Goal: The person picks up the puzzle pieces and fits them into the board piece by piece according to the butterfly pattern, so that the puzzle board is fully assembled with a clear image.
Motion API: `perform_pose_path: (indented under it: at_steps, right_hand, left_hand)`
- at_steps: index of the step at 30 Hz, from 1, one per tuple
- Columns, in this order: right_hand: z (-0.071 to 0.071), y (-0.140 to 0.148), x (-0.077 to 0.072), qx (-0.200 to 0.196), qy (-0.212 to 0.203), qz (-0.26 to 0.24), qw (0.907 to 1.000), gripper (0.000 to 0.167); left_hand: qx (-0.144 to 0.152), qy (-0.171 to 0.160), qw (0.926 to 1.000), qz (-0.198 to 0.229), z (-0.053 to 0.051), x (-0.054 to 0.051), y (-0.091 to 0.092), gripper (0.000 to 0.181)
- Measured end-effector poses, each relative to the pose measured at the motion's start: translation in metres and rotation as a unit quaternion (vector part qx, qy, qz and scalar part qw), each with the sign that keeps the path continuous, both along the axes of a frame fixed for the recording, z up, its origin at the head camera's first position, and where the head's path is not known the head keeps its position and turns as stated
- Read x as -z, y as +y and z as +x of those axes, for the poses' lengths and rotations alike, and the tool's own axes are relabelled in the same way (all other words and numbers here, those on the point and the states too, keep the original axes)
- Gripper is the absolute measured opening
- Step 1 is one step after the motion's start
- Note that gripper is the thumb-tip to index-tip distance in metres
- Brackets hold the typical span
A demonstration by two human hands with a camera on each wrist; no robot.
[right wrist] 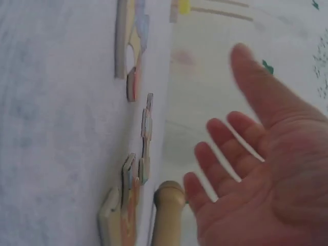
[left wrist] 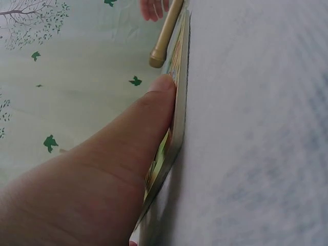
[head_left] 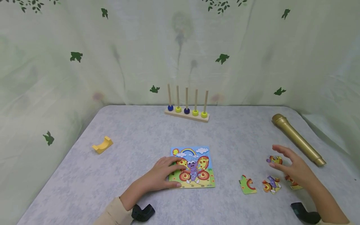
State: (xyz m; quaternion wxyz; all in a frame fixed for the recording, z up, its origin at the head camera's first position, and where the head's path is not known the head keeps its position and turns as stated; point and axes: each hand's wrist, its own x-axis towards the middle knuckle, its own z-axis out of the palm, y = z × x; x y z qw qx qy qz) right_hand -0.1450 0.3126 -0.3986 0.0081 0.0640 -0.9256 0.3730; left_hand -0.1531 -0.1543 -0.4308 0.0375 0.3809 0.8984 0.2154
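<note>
A butterfly picture puzzle board (head_left: pixel 197 168) lies flat in the middle of the table, with my left hand (head_left: pixel 160 176) resting on its left side. The fingers of that hand are spread over the picture, and its thumb lies along the near edge in the left wrist view. My right hand (head_left: pixel 296 168) hovers over loose puzzle pieces at the right, its fingers apart and holding nothing. Around it lie a green piece (head_left: pixel 247 185), a purple-and-orange piece (head_left: pixel 272 184), a yellow piece (head_left: pixel 276 160) and an orange piece (head_left: pixel 292 183) partly hidden by the hand.
Beyond the pieces, a gold microphone (head_left: pixel 298 138) lies slanted at the table's right. A wooden peg stand (head_left: pixel 187 115) with blue and yellow beads stands at the back. On the left lies a yellow curved block (head_left: pixel 102 145). A leaf-patterned curtain (head_left: pixel 140 47) hangs behind the table.
</note>
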Motion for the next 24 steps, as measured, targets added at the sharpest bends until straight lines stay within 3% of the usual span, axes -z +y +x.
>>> perform_pose_path:
  at_steps: [3,14,24]
  right_hand:
    - [-0.002,0.006,0.005,-0.009,-0.022,0.001,0.9997,0.073]
    - [-0.008,0.025,0.026,-0.038,-0.039,0.029,0.9981,0.071]
    - [-0.012,0.026,0.032,-0.057,0.023,0.060,0.9962,0.050]
  left_hand:
    - [-0.001,0.002,1.0000,0.000,0.000,0.000,0.000,0.058]
    - [-0.005,-0.003,1.0000,-0.003,0.002,0.000,0.000,0.058]
    - [-0.005,-0.002,1.0000,-0.001,0.001,0.000,0.000,0.057]
